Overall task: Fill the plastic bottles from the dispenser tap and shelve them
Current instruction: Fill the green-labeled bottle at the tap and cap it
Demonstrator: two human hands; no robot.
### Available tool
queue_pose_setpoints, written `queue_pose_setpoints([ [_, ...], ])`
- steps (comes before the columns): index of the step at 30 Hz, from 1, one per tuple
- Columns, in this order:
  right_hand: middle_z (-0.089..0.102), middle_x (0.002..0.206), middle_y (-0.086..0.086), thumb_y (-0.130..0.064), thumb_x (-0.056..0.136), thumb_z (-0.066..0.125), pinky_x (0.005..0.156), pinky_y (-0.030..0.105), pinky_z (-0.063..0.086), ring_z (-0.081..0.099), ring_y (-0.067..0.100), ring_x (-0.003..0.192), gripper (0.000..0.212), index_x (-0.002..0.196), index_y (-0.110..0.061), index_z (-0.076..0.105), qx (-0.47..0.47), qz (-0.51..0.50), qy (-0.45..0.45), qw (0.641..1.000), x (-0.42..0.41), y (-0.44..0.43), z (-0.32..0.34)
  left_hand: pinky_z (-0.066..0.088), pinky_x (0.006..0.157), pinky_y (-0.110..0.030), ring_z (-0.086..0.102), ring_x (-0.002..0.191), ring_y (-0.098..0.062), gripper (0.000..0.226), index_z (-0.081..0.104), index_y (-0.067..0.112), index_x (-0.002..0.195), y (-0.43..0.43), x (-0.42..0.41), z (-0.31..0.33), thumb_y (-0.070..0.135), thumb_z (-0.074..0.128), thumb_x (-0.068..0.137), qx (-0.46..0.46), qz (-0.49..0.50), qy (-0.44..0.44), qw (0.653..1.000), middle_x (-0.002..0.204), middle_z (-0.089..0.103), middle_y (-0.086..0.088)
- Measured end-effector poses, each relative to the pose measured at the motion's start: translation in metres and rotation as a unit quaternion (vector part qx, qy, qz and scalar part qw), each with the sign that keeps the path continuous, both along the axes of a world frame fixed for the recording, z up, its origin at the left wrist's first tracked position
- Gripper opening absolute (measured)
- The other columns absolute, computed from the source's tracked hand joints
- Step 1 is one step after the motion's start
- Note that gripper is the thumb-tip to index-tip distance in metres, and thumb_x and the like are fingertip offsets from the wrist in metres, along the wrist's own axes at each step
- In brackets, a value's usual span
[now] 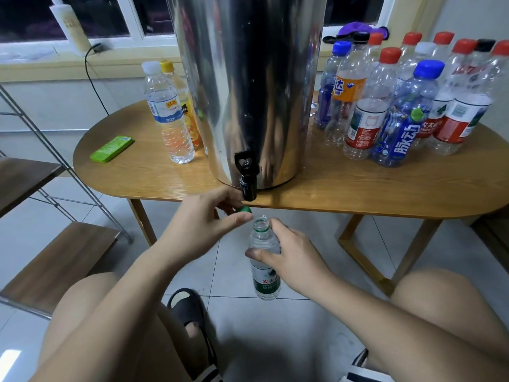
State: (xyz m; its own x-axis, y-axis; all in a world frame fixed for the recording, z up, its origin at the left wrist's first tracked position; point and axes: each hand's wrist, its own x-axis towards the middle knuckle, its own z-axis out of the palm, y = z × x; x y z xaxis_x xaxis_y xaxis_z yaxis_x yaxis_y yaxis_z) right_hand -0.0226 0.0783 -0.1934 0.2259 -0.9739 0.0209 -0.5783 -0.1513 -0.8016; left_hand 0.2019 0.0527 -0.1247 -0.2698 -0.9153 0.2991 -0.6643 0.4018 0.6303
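A: Head view. Where's the bottle?
B: Green-label bottle (264, 260) is off the bench (358, 188), upright over the floor tiles, neck open. Its mouth sits just below the tap (248, 177), slightly to the right.
A: Hands?
B: Right hand (292, 257) grips the bottle around its shoulder, thumb across the front. Left hand (201, 219) pinches the green cap (243, 209) between thumb and fingers, just beside the tap's spout.
A: Dispenser?
B: Steel dispenser (248, 78) stands on the bench, with the tap overhanging the front edge.
A: Rest?
B: Cluster of capped bottles (399, 100) to the dispenser's right, with red, blue, white and black caps. Two capped bottles (170, 114) to its left, flat green box (112, 148) near them. Metal-framed shelf (55, 260) with wooden boards at far left.
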Motion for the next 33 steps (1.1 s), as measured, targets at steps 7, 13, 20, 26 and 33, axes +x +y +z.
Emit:
queue_pose_setpoints([
  [7, 0.068, 0.104, -0.013, -0.06, 0.087, 0.08, 0.087, 0.044, 0.058, 0.064, 0.007, 0.096, 0.041, 0.109, -0.035, 0.056, 0.002, 0.017, 0.016, 1.0, -0.009, 0.014, 0.005, 0.049, 0.067, -0.012, 0.072, 0.079, -0.004, 0.029, 0.076, 0.023, 0.091, 0.013, -0.016, 0.002, 0.047, 0.091, 0.081, 0.053, -0.021, 0.071, 0.996, 0.086, 0.078, 0.012],
  [13, 0.069, 0.107, -0.014, -0.062, 0.087, 0.08, 0.086, 0.047, 0.061, 0.067, 0.009, 0.102, 0.04, 0.107, -0.039, 0.054, 0.004, 0.024, 0.014, 1.0, -0.013, 0.019, 0.008, 0.042, 0.072, -0.007, 0.068, 0.09, -0.005, 0.029, 0.075, 0.028, 0.099, 0.02, -0.031, -0.005, 0.039, 0.095, 0.08, -0.015, -0.062, 0.0, 0.998, 0.093, 0.071, 0.02],
  [20, 0.068, 0.112, -0.014, -0.069, 0.087, 0.076, 0.086, 0.045, 0.059, 0.065, 0.011, 0.105, 0.047, 0.115, -0.038, 0.056, -0.006, 0.032, 0.066, 0.997, -0.015, 0.022, 0.009, 0.052, 0.066, -0.028, 0.063, 0.079, -0.006, 0.045, 0.073, 0.029, 0.094, 0.02, -0.036, -0.01, 0.07, 0.081, 0.077, -0.049, -0.022, -0.071, 0.996, 0.086, 0.066, 0.018],
  [26, 0.068, 0.114, -0.014, -0.071, 0.087, 0.075, 0.087, 0.045, 0.059, 0.066, 0.013, 0.105, 0.051, 0.121, -0.038, 0.057, -0.011, 0.025, 0.088, 0.996, -0.016, 0.023, 0.013, 0.052, 0.057, -0.036, 0.061, 0.067, -0.009, 0.059, 0.064, 0.026, 0.083, 0.022, -0.041, -0.007, 0.083, 0.076, 0.07, -0.021, 0.05, -0.109, 0.993, 0.068, 0.065, 0.013],
  [33, 0.069, 0.119, -0.012, -0.073, 0.089, 0.071, 0.086, 0.043, 0.059, 0.066, 0.016, 0.107, 0.056, 0.129, -0.037, 0.055, -0.025, 0.025, 0.127, 0.991, -0.016, 0.022, 0.017, 0.052, 0.069, -0.026, 0.064, 0.083, -0.006, 0.04, 0.078, 0.03, 0.099, 0.024, -0.041, -0.01, 0.067, 0.079, 0.084, -0.064, 0.011, -0.088, 0.994, 0.091, 0.069, 0.017],
])
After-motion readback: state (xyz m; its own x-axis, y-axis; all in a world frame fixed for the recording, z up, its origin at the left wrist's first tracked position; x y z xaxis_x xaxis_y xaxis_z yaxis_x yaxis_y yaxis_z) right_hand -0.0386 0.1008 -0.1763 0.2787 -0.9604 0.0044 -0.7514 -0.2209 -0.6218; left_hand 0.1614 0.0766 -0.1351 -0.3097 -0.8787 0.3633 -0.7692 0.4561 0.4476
